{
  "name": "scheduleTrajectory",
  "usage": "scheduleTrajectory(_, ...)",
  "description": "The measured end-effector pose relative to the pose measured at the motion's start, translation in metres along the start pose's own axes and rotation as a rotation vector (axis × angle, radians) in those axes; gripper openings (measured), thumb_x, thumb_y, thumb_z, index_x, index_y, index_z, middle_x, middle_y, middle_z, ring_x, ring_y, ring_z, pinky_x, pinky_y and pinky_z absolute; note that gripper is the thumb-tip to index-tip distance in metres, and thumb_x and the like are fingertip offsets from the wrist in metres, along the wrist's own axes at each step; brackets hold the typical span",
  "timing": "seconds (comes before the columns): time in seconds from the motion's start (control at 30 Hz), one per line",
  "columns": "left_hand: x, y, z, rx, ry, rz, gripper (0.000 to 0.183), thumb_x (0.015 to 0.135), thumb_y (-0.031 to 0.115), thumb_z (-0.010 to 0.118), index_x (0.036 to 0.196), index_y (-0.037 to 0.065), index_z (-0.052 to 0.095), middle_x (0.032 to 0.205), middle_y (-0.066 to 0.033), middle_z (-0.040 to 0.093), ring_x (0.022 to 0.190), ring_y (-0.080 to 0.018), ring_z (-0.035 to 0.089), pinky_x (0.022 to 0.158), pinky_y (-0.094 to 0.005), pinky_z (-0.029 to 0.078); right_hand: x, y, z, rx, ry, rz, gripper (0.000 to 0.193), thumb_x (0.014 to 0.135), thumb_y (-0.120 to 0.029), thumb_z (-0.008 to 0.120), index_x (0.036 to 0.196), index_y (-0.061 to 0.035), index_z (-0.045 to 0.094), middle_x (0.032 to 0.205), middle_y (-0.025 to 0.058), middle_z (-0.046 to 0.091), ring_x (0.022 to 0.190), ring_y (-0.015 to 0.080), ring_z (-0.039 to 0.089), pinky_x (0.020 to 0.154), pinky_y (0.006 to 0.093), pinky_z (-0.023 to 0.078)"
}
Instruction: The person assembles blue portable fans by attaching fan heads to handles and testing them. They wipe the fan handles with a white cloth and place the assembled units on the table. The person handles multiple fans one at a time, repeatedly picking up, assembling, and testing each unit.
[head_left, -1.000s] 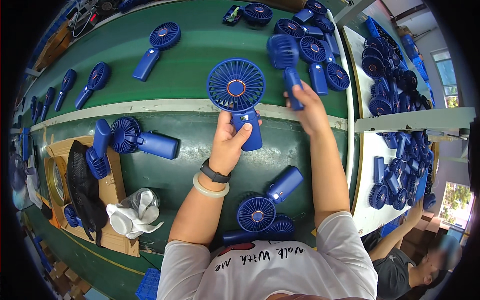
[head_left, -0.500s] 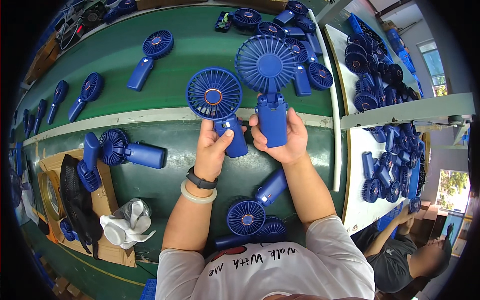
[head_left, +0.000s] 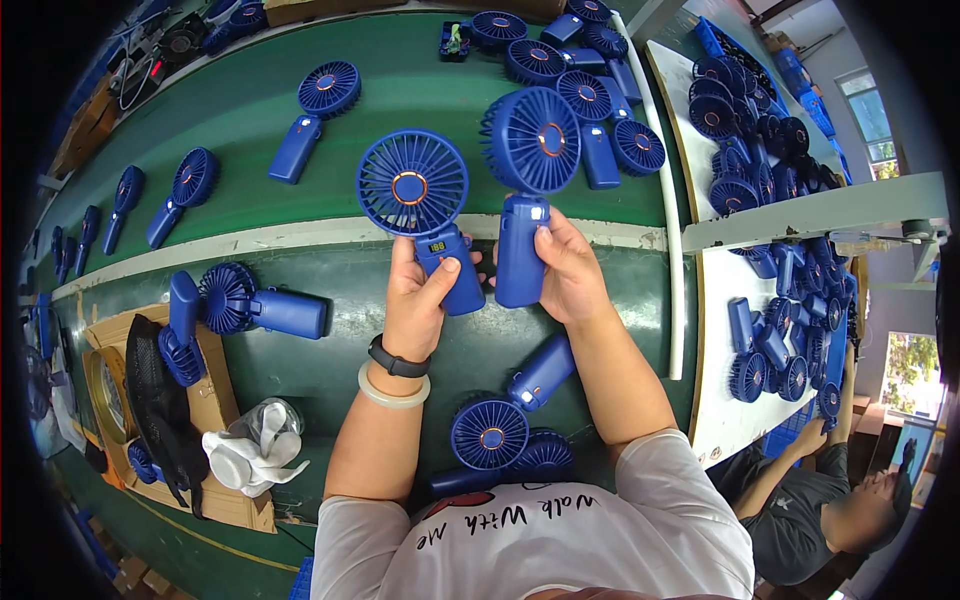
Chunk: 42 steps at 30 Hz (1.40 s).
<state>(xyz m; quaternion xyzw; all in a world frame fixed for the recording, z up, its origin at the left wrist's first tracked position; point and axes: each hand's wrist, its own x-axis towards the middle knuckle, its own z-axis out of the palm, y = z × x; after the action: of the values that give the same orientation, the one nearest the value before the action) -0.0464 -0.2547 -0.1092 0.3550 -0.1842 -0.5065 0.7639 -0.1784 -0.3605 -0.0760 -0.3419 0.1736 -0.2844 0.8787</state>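
My left hand is closed round the handle of a blue handheld fan, thumb pressed on the handle's front below a small lit display. The fan's round grille with an orange ring faces up. My right hand grips a second blue handheld fan by its handle, thumb along the side, and its head is turned at an angle, orange ring showing. Both fans are held up over the edge between bench and green belt. Close to my body lie several more fans, one with its grille facing up.
Blue fans lie spaced along the green belt, with a cluster at its far right. White boards at right bear many fans. Left, a cardboard sheet holds a black mesh item and white pieces in a bag. Another person sits at lower right.
The right-hand fan has been turned from its back to show its front side. The left-hand fan has shifted slightly left and its display now shows lit. Fans on the belt have moved right.
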Motion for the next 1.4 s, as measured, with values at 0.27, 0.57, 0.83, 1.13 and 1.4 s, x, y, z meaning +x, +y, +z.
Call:
scheduleTrajectory(0.27,-0.001,-0.005,-0.003,0.132,-0.02,-0.008,0.056,0.076,-0.007,0.064,0.121,0.008,0.034,0.101,-0.0092,0.055,0.088,-0.019,0.061,0.063,-0.0323,0.057,0.005,0.002,-0.009,-0.45,0.079,-0.179,0.037,0.085,-0.004,0.056,0.12,0.0008,0.045,0.108,0.0103,0.059,0.097,0.0153,0.058,0.086,0.0293,0.047)
scheduleTrajectory(0.57,-0.002,-0.007,-0.004,-0.093,-0.082,-0.068,0.056,0.066,-0.011,0.066,0.116,0.006,0.046,0.112,-0.0099,0.053,0.108,-0.0232,0.053,0.1,-0.0478,0.038,0.011,0.006,-0.012,-0.483,0.115,-0.165,0.04,0.084,-0.001,0.055,0.122,0.0003,0.044,0.106,0.0083,0.058,0.098,0.0145,0.056,0.088,0.0291,0.045)
scheduleTrajectory(0.83,-0.002,0.0,0.001,-0.145,-0.129,-0.138,0.069,0.063,-0.007,0.068,0.124,0.007,0.04,0.129,-0.0117,0.04,0.125,-0.0284,0.038,0.102,-0.0475,0.037,0.012,0.009,-0.015,-0.493,0.152,-0.094,0.039,0.084,-0.004,0.055,0.122,-0.0002,0.044,0.105,0.0091,0.058,0.096,0.0148,0.057,0.085,0.0285,0.045)
scheduleTrajectory(1.13,-0.001,0.001,-0.001,-0.078,-0.201,-0.145,0.073,0.064,-0.003,0.068,0.128,0.01,0.035,0.135,-0.0153,0.036,0.127,-0.0314,0.036,0.099,-0.0472,0.039,0.009,0.01,-0.007,-0.465,0.139,-0.178,0.038,0.083,-0.003,0.054,0.12,-0.0006,0.045,0.106,0.01,0.058,0.097,0.0163,0.057,0.086,0.03,0.046)
scheduleTrajectory(1.4,-0.002,0.0,-0.003,-0.117,-0.193,-0.165,0.082,0.064,-0.001,0.066,0.136,0.01,0.028,0.135,-0.0169,0.035,0.125,-0.0321,0.039,0.095,-0.0465,0.043,0.01,0.012,-0.011,-0.476,0.157,-0.168,0.039,0.083,-0.008,0.058,0.12,-0.0012,0.045,0.106,0.01,0.056,0.096,0.0162,0.056,0.083,0.0295,0.046)
